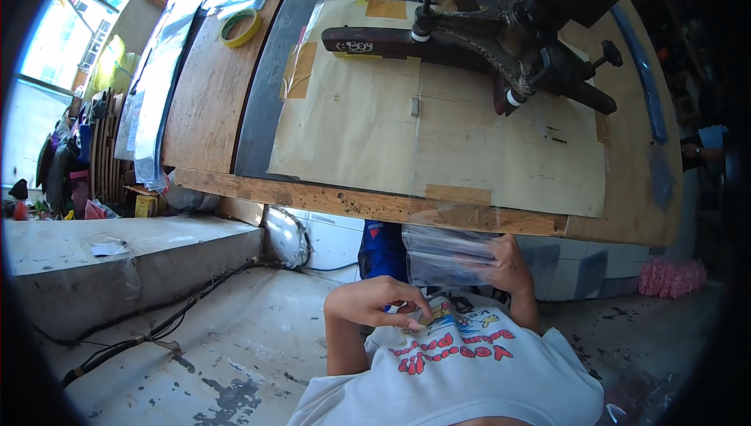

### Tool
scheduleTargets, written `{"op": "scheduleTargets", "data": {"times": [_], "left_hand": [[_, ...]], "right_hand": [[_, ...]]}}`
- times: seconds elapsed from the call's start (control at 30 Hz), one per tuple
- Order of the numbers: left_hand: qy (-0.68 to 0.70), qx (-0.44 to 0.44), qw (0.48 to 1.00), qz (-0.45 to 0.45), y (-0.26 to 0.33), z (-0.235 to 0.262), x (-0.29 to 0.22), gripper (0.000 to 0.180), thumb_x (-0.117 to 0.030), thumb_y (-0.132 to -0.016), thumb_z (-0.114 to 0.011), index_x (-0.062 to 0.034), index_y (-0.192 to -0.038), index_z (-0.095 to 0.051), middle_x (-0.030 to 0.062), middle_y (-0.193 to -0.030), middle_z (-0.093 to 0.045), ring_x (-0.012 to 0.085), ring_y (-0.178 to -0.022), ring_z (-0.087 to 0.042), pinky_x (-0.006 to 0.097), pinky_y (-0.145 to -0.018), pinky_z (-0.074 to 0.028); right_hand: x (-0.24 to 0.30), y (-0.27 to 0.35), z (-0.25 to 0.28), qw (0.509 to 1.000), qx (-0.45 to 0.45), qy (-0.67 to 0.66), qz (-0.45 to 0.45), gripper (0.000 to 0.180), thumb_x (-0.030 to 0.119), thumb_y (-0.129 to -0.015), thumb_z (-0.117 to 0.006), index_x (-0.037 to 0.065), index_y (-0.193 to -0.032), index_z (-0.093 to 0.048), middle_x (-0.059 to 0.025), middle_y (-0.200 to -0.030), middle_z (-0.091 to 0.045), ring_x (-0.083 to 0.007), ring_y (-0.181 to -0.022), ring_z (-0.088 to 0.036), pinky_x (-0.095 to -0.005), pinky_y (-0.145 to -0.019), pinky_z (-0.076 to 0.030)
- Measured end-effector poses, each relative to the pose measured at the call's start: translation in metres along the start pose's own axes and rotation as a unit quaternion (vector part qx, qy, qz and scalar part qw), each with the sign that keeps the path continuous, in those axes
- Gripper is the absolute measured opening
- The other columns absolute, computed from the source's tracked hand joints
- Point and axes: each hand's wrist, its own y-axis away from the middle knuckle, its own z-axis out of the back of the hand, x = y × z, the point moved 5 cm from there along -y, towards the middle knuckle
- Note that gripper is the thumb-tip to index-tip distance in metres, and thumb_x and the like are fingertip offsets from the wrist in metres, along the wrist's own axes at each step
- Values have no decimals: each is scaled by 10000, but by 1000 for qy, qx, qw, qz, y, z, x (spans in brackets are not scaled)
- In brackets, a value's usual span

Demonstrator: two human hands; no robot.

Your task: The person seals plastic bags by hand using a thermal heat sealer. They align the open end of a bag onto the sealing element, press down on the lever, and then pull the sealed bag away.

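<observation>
My right hand (504, 267) is just below the table's front edge, its fingers closed on the right side of a stack of clear plastic sheets (442, 258). The sheets hang in front of my lap, wrinkled and shiny. To the left and nearer my body, my left hand (383, 301) hovers in front of my printed white shirt. Its fingers are bent, with the thumb apart from them, and nothing shows between them. On the table above lies a pale cream sheet (352, 129), taped down with brown tape (458, 194). A clear film strip crosses it.
A dark metal machine arm (501, 50) with knobs stands over the sheet. A yellow tape roll (240, 28) lies on the wooden table (199, 97). Black cables (172, 309) run along the floor at left. A pink bundle (671, 277) sits on the right.
</observation>
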Motion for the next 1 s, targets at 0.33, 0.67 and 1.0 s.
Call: {"op": "scheduleTargets", "data": {"times": [0.33,0.67,1.0], "left_hand": [[-10,-127,992,-1,-2,4,0,210,-188,-942,-709,-17,-1064,-718,65,-835,-652,143,-704,-595,278,-607,-456],[-154,-529,834,26,-2,31,13,172,-52,-866,-772,0,-972,-647,61,-826,-590,146,-697,-530,268,-639,-444],[-146,-526,838,22,-3,29,21,245,-85,-847,-802,-13,-1006,-629,83,-951,-616,193,-826,-559,301,-749,-479]], "right_hand": [[22,-10,10,999,-30,-21,40,329,148,-750,-810,53,-1062,-767,-178,-853,-726,-316,-633,-655,-348,-635,-520],[19,-7,8,997,-30,35,55,316,196,-751,-835,96,-1047,-794,-138,-819,-729,-256,-587,-625,-326,-607,-481],[11,-4,5,1000,-27,-2,10,316,209,-744,-841,103,-1040,-800,-113,-925,-763,-249,-702,-665,-305,-740,-470]]}}
